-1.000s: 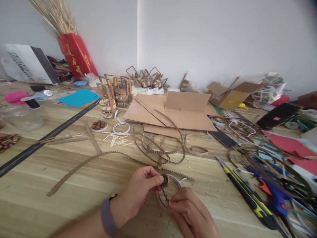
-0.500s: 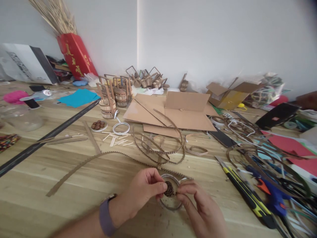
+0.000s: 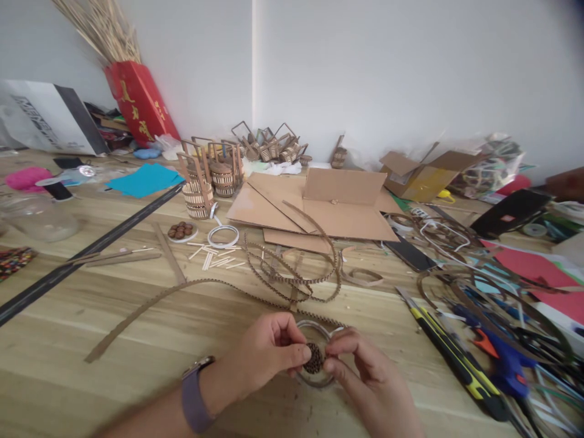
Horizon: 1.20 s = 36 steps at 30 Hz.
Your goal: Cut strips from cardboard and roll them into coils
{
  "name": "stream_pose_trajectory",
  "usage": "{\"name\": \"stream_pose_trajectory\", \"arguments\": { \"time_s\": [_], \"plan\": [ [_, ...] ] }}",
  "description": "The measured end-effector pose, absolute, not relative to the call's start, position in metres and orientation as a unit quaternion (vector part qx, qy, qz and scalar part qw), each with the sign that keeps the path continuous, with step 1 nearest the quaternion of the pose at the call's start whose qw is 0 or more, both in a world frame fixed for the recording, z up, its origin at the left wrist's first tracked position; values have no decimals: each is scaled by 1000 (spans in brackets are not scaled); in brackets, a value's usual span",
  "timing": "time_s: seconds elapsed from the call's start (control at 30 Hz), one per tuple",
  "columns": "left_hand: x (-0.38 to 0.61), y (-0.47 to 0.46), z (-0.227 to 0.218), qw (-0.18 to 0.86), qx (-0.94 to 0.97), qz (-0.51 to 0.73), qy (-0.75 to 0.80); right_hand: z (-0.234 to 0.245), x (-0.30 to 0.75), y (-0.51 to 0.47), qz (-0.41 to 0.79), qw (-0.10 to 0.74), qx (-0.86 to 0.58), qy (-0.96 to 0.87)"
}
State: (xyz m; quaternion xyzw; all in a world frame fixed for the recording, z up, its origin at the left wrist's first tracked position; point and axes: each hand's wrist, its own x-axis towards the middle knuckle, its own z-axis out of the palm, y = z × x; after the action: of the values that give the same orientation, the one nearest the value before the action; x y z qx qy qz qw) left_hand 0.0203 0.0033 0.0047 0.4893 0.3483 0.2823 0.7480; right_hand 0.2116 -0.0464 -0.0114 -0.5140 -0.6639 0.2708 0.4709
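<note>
My left hand [image 3: 269, 353] and my right hand [image 3: 367, 380] meet low in the middle of the view. Both pinch a small dark coil of rolled corrugated cardboard [image 3: 313, 358] between thumb and fingertips. The coil sits over a clear round ring or lid [image 3: 314, 382] on the wooden table [image 3: 91, 316]. A long corrugated cardboard strip [image 3: 150, 304] trails off to the left from near my hands. A purple band is on my left wrist.
Loose corrugated strips [image 3: 292, 267] lie just beyond my hands, with flat cardboard sheets [image 3: 319, 210] behind. A yellow-black utility knife [image 3: 451, 353] and a blue glue gun [image 3: 506, 365] lie at right. Small woven baskets [image 3: 210, 179], a black ruler [image 3: 82, 255] and a red box [image 3: 139, 100] stand at left.
My right hand moved up from the ring's lower edge to pinch the coil opposite my left fingers. The coil shifted slightly down and right, into the ring's middle.
</note>
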Motion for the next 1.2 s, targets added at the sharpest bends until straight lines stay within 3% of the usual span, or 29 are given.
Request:
{"name": "stream_pose_trajectory", "arguments": {
  "time_s": [0.43, 0.83, 1.03, 1.2],
  "plan": [
    [20, 3, 2, 736, 514, 280, 341, -16, 215, -51, 334, 408, -539, -657],
    [18, 2, 7, 698, 572, 272, 333, -7, 205, -51, 414, 416, -569, -577],
    [16, 1, 3, 762, 526, 243, 290, -8, 206, -46, 496, 409, -529, -554],
    [18, -1, 2, 746, 546, 241, 294, -7, 201, -46, 524, 437, -522, -512]
  ]
}}
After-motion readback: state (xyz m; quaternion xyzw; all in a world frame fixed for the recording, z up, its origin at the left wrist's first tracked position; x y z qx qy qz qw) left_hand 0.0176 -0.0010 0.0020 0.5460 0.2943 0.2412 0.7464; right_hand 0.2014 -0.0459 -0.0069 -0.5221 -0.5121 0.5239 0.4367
